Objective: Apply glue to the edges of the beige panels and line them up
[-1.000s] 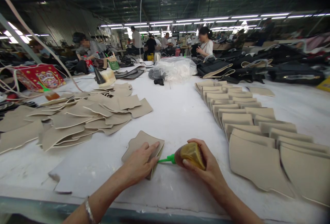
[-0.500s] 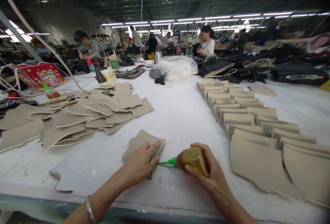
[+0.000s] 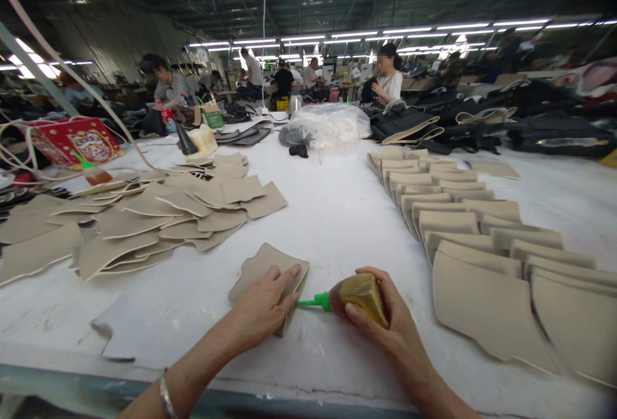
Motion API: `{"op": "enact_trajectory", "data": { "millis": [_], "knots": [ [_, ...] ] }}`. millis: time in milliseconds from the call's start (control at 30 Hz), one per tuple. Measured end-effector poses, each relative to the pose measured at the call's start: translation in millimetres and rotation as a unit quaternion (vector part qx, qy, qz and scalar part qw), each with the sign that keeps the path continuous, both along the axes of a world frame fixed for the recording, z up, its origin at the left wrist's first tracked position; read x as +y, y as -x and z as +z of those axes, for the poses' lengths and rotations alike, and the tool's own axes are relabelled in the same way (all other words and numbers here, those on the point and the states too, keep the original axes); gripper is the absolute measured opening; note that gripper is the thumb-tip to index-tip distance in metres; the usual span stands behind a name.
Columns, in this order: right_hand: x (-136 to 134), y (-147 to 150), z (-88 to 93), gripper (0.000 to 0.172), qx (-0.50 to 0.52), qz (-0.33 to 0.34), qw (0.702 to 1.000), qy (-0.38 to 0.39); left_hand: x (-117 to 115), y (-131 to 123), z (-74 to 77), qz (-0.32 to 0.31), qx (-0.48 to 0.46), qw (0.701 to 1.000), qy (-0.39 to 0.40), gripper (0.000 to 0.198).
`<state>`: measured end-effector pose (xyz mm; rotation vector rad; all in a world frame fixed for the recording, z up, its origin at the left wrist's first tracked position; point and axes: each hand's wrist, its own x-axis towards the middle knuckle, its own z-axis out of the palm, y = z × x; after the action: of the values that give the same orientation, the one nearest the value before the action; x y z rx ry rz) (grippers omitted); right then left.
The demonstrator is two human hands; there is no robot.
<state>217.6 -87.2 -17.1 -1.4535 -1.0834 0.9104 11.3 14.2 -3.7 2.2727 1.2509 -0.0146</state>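
Note:
My left hand (image 3: 264,302) lies on a beige sheet piece (image 3: 263,261) in front of me, fingers stretched over it and pressing it to the table. The piece's right edge shows a darker, yellowish strip beside my fingertips. In my right hand (image 3: 398,319) is a squeeze bottle (image 3: 354,297) of yellow-brown liquid, tipped on its side. Its thin green nozzle (image 3: 315,302) points left, and the tip ends at the piece's right edge by my left fingers. Whether the tip touches the piece is hard to see.
A loose pile of beige pieces (image 3: 193,207) lies at left. Overlapping rows of folded pieces (image 3: 475,290) stand at right. Farther back are a second green-tipped bottle (image 3: 96,175), a red bag (image 3: 77,139), clear plastic (image 3: 332,126), black bags (image 3: 405,124) and several people.
The bottle and its nozzle have shifted very slightly along the piece's edge. My left hand stays in place on the piece. In the background, people have moved a little.

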Motion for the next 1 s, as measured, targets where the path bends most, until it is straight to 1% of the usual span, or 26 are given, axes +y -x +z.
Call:
{"op": "enact_trajectory", "data": {
  "millis": [133, 267, 367, 500, 633, 767, 833, 933, 1000],
  "knots": [
    [-7.7, 6.9, -3.0, 0.048, 0.050, 0.036, 0.998, 0.007, 0.2, 1.1, -2.0, 0.000, -0.002, 1.000, -0.001, 0.054],
    [-6.1, 3.0, -2.0, 0.047, 0.038, 0.030, 0.999, 0.009, -0.2, 1.1, -3.0, 0.002, -0.003, 1.000, -0.001, 0.053],
    [0.3, -2.1, 0.0, 0.047, -0.002, 0.009, 1.000, 0.005, -0.2, 0.3, -2.3, 0.004, -0.002, 1.000, 0.002, 0.053],
    [11.2, -10.1, -1.5, 0.048, -0.042, -0.002, 0.999, -0.024, 0.3, -1.7, 2.0, 0.003, -0.003, 1.000, 0.012, 0.053],
    [26.0, -22.3, -3.2, 0.048, -0.052, -0.004, 0.997, -0.059, 1.0, -3.8, 7.3, 0.003, -0.002, 0.999, 0.040, 0.054],
    [34.2, -28.8, -2.1, 0.047, -0.057, -0.007, 0.994, -0.092, 2.9, -4.2, 6.0, 0.009, 0.002, 0.998, 0.056, 0.055],
    [32.5, -27.5, -2.5, 0.048, -0.047, 0.006, 0.995, -0.084, 3.7, -3.7, 3.3, 0.008, -0.001, 0.998, 0.056, 0.055],
    [28.1, -24.5, -2.9, 0.048, -0.007, 0.046, 0.997, -0.065, 4.1, -3.5, 0.4, 0.010, -0.002, 0.999, 0.052, 0.055],
    [28.4, -24.1, -1.3, 0.047, 0.005, 0.045, 0.997, -0.064, 4.0, -4.3, 0.4, 0.013, -0.005, 0.999, 0.049, 0.055]
  ]
}}
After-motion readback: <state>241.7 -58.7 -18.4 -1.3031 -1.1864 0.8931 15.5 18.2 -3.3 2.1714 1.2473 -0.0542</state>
